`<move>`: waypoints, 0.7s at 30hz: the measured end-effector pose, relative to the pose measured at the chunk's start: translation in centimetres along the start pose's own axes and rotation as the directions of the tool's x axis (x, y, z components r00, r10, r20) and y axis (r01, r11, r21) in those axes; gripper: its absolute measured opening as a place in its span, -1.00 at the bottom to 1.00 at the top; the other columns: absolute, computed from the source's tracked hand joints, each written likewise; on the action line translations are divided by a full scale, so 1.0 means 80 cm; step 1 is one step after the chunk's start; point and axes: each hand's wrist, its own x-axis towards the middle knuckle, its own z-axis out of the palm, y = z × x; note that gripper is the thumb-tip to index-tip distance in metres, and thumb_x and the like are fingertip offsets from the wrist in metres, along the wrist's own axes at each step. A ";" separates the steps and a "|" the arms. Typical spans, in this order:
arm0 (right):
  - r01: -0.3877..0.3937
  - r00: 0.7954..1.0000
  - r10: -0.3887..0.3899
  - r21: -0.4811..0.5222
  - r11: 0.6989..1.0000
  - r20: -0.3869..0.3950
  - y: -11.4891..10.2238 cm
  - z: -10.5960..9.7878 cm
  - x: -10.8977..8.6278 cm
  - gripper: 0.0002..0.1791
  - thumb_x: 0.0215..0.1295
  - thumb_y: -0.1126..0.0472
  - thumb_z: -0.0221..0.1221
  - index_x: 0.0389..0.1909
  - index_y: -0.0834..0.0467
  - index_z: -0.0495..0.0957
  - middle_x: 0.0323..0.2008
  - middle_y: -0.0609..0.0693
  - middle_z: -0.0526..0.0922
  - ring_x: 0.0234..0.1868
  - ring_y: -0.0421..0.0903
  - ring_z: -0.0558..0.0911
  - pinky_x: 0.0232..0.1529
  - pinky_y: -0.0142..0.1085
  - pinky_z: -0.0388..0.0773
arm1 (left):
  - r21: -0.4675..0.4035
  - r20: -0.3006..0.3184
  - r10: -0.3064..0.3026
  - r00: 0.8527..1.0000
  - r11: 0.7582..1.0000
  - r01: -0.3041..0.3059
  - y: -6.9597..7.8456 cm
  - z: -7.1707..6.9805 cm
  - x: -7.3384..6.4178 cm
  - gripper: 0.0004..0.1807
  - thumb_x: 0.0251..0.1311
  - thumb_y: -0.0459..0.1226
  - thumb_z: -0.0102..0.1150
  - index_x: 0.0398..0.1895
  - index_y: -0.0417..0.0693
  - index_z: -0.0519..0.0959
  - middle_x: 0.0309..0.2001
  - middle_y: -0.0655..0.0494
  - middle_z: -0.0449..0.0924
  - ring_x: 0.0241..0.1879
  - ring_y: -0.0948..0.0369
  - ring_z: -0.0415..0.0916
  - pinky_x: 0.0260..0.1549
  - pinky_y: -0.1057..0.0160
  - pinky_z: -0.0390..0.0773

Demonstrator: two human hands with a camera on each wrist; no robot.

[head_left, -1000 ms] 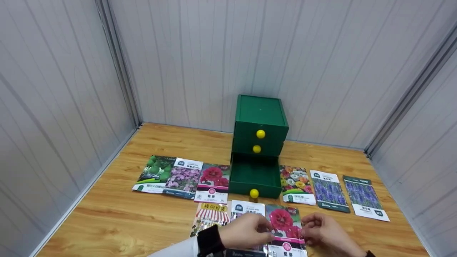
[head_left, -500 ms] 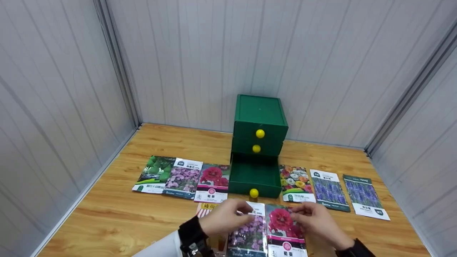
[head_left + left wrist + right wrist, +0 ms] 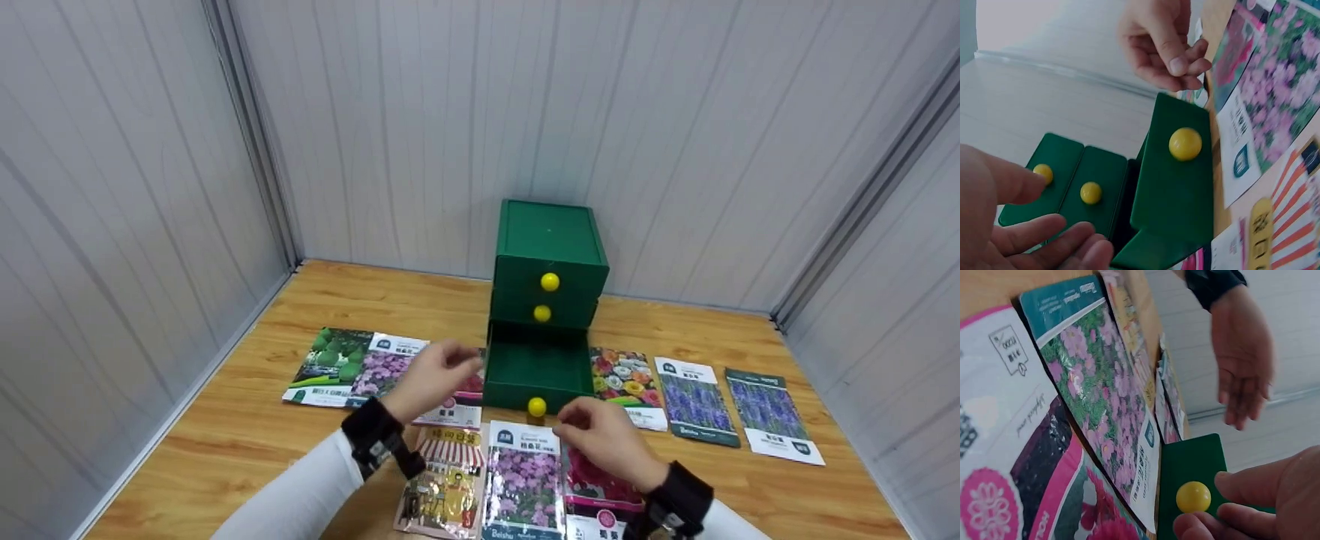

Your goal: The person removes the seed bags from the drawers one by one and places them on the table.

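A green drawer cabinet (image 3: 551, 232) stands at the back with its bottom drawer (image 3: 499, 391) pulled out and bare inside. That drawer's yellow knob (image 3: 537, 407) faces me. My left hand (image 3: 431, 382) hovers left of the drawer, over a hollyhock seed packet (image 3: 461, 412), fingers loosely bent around nothing. Just right of the knob, my right hand (image 3: 607, 442) hangs over another pink-flower seed packet (image 3: 600, 487) and partly covers it; thumb and fingers appear to hold nothing. A purple-flower packet (image 3: 525, 480) and a striped-awning packet (image 3: 442, 480) lie in the front row.
Left of the cabinet lie a green-fruit packet (image 3: 330, 364) and a purple-flower packet (image 3: 379, 371). On its right are a mixed-colour flower packet (image 3: 622, 379) and two lavender-coloured ones. Pale panel walls (image 3: 420, 135) enclose the wooden table (image 3: 225, 450) on three sides.
Both hands have lifted from the front packets and moved forward, the left going up and left beside the drawer, the right slightly left toward the knob. The packets and drawers stay put.
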 end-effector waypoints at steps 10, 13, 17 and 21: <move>0.151 0.980 -0.184 -0.324 0.934 -0.073 -0.014 0.025 0.025 -0.86 0.52 0.14 0.45 -0.03 0.07 0.75 -0.13 -0.05 0.82 -0.16 -0.13 0.76 -0.06 -0.07 0.78 | 0.355 -0.130 0.251 0.959 0.915 -0.191 0.027 -0.019 0.074 -0.45 0.62 -0.14 0.30 0.53 -0.15 0.50 0.41 -0.11 0.58 0.39 -0.04 0.55 0.39 -0.03 0.58; 0.168 0.972 -0.218 -0.397 0.902 -0.085 -0.013 0.030 0.030 -0.86 0.50 0.14 0.46 -0.04 0.06 0.76 -0.15 -0.04 0.82 -0.16 -0.10 0.77 -0.06 -0.05 0.78 | 0.513 -0.077 0.368 0.927 0.812 -0.279 0.030 -0.020 0.094 -0.35 0.62 -0.15 0.31 0.64 -0.19 0.40 0.57 -0.14 0.44 0.55 -0.05 0.42 0.53 -0.03 0.43; 0.181 0.963 -0.251 -0.462 0.868 -0.095 -0.010 0.034 0.034 -0.85 0.48 0.15 0.47 -0.03 0.08 0.78 -0.16 -0.02 0.83 -0.17 -0.08 0.79 -0.07 -0.06 0.78 | 0.562 0.002 0.406 0.914 0.755 -0.337 0.034 -0.019 0.111 -0.25 0.63 -0.16 0.30 0.73 -0.18 0.27 0.74 -0.07 0.19 0.68 -0.01 0.21 0.62 0.01 0.28; 0.193 0.959 -0.268 -0.482 0.855 -0.091 -0.007 0.037 0.037 -0.81 0.46 0.17 0.49 0.00 0.11 0.78 -0.13 0.01 0.85 -0.16 -0.06 0.81 -0.06 -0.05 0.80 | 0.559 0.045 0.407 0.912 0.746 -0.361 0.035 -0.020 0.120 -0.20 0.64 -0.18 0.30 0.77 -0.18 0.19 0.79 -0.01 0.06 0.72 0.03 0.11 0.65 0.03 0.22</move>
